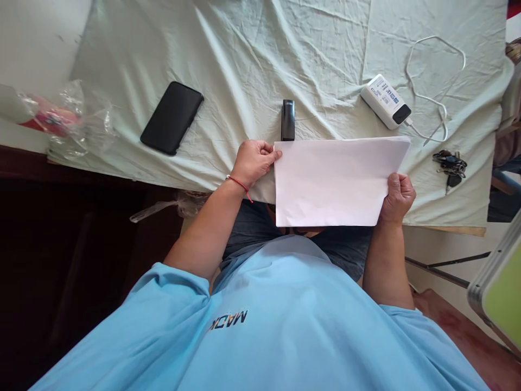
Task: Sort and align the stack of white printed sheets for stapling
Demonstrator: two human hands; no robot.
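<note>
White sheets of paper (331, 182) are held up between my two hands over the table's front edge. My left hand (255, 162) pinches their upper left corner between thumb and fingers. On the right side, my right hand (399, 196) grips the edge with its thumb on top and its fingers curled. Just beyond the paper's upper edge lies a black stapler (288, 120), its near end close to the paper or partly covered by it. How many sheets there are I cannot tell.
A black phone (172, 118) lies to the left, with a clear plastic bag (67, 117) holding something red farther left. A white power bank (386, 101) with a white cable (415, 89) and a bunch of keys (450, 164) lie to the right. A pale cloth (244, 60) covers the table.
</note>
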